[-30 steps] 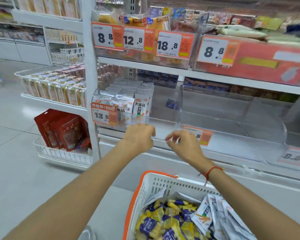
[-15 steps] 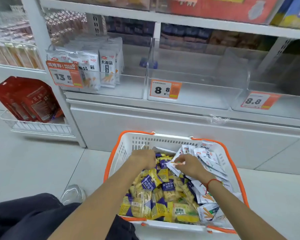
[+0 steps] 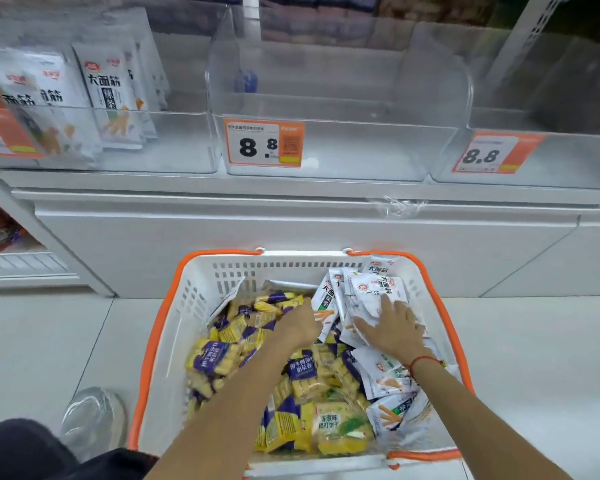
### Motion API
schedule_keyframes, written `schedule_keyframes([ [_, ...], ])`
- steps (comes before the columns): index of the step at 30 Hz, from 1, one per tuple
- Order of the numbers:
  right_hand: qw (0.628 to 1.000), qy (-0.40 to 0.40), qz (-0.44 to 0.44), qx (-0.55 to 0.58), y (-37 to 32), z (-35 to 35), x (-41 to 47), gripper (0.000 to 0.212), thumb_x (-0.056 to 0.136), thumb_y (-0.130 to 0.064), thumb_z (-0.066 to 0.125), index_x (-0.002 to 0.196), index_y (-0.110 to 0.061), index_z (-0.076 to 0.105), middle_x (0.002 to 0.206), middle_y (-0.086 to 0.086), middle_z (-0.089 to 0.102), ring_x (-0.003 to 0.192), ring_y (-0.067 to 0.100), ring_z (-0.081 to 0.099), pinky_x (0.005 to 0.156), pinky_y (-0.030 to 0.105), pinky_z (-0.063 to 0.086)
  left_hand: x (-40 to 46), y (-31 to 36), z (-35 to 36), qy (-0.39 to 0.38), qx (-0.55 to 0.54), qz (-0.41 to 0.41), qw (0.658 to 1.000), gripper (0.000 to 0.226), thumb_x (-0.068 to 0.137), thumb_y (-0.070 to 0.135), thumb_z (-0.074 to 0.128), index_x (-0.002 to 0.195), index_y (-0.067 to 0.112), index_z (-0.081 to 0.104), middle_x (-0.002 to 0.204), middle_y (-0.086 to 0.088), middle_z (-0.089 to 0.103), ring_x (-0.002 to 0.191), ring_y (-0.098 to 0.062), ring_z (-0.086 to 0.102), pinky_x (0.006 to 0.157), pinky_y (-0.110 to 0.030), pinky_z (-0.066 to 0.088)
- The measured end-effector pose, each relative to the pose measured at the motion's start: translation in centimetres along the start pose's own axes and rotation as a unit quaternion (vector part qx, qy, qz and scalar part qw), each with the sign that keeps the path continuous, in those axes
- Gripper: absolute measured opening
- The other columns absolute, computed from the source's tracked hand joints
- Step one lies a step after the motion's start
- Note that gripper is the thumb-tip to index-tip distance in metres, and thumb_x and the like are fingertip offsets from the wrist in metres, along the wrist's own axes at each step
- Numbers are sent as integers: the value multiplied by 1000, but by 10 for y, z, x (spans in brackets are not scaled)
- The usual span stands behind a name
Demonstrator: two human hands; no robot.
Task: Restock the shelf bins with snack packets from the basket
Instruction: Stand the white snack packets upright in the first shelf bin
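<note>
A white basket with an orange rim (image 3: pixel 160 327) stands on the floor below the shelf. Yellow-and-purple snack packets (image 3: pixel 215 358) fill its left and middle, and white snack packets (image 3: pixel 378 289) are piled at its right. My left hand (image 3: pixel 300 322) is dug in between the yellow packets and the white pile, its fingers hidden. My right hand (image 3: pixel 392 327) lies flat with spread fingers on top of the white pile. Above, the middle clear shelf bin (image 3: pixel 343 154) with an 8.8 price tag (image 3: pixel 264 143) holds no packets.
The left bin (image 3: pixel 187 147) holds upright white packets (image 3: pixel 108 98) of the same kind. A right bin (image 3: pixel 568 164) has another 8.8 tag. A white cabinet front (image 3: pixel 291 230) stands behind the basket. My shoe (image 3: pixel 90 417) and dark trouser knee (image 3: pixel 14 452) are at lower left.
Both hands came down from the shelf bin's edge into the basket. The right hand has spread flat over the white packets and the left has pushed in beside them.
</note>
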State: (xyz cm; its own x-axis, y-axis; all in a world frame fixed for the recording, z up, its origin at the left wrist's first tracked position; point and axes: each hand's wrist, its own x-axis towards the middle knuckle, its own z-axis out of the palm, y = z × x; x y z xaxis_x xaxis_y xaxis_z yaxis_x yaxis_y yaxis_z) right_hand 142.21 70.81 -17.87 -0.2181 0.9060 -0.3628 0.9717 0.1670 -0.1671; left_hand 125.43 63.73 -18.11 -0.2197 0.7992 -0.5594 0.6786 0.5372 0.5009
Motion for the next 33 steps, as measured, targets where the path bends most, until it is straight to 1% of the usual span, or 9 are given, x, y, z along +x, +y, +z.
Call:
schedule_keyframes([
  [3, 997, -51, -11, -51, -1, 13, 3, 91, 88, -70, 33, 152, -17, -3, 159, 13, 2, 145, 36, 6, 112, 54, 19, 16, -1, 12, 52, -27, -23, 998, 45, 94, 35, 54, 131, 12, 44, 129, -9, 52, 114, -31, 53, 90, -42, 49],
  [9, 995, -23, -37, -93, -21, 13, -10, 71, 96, -50, 36, 150, -12, 10, 148, 17, 27, 131, 37, 35, 100, 45, 41, 8, -13, 16, 71, -75, -24, 994, 38, 95, 27, 55, 131, 20, 47, 119, -7, 64, 103, -27, 62, 79, -35, 52],
  [16, 983, -29, -106, -150, -48, 38, -49, 73, 92, -56, 40, 148, -16, 16, 154, 13, 16, 140, 36, 19, 107, 51, 34, -31, -61, -12, 88, -77, -75, 990, 27, 93, 13, 50, 120, 13, 48, 105, -12, 63, 97, -29, 61, 76, -35, 46],
  [18, 979, -44, -132, -147, -61, 42, -57, 71, 92, -54, 43, 148, -19, 19, 155, 11, 17, 141, 35, 16, 109, 52, 31, -46, -70, -16, 105, -101, -86, 986, 13, 92, 7, 49, 101, 15, 54, 92, -15, 60, 90, -30, 60, 68, -29, 41],
  [21, 974, -103, -172, -106, -80, 44, -71, 71, 90, -51, 49, 150, -24, 20, 157, 6, 15, 145, 30, 9, 114, 52, 21, -57, -78, -15, 125, -203, -103, 966, 26, 92, 7, 51, 72, 22, 45, 77, -2, 52, 76, -23, 51, 68, -28, 37],
  [24, 978, -129, -162, -17, -90, 36, -80, 71, 85, -44, 59, 145, -23, 27, 149, 6, 35, 136, 26, 34, 109, 45, 32, -61, -83, -16, 124, -310, -110, 936, 19, 93, 0, 46, 90, 1, 64, 91, -15, 64, 74, -25, 55, 63, -27, 42],
  [26, 975, -151, -137, 85, -90, 18, -81, 65, 84, -44, 63, 137, -18, 35, 138, 4, 47, 119, 23, 52, 93, 34, 45, -70, -82, -26, 120, -369, -119, 914, 21, 95, -3, 45, 95, -5, 66, 102, -19, 64, 72, -25, 55, 58, -22, 44],
  [30, 935, -231, -111, 245, -82, -22, -77, 50, 89, -36, 63, 129, -6, 54, 134, 7, 51, 115, 20, 52, 83, 17, 43, -90, -82, -62, 93, -383, -112, 912, 14, 95, 0, 49, 105, 0, 60, 105, -16, 61, 90, -26, 55, 76, -33, 46],
  [33, 910, -231, -55, 341, -75, -35, -71, 53, 88, -39, 64, 127, -3, 56, 103, 4, 55, 98, 22, 52, 70, 20, 40, -101, -74, -81, 72, -406, -81, 907, 11, 93, -2, 52, 96, 8, 52, 96, -11, 59, 84, -23, 56, 77, -36, 51],
])
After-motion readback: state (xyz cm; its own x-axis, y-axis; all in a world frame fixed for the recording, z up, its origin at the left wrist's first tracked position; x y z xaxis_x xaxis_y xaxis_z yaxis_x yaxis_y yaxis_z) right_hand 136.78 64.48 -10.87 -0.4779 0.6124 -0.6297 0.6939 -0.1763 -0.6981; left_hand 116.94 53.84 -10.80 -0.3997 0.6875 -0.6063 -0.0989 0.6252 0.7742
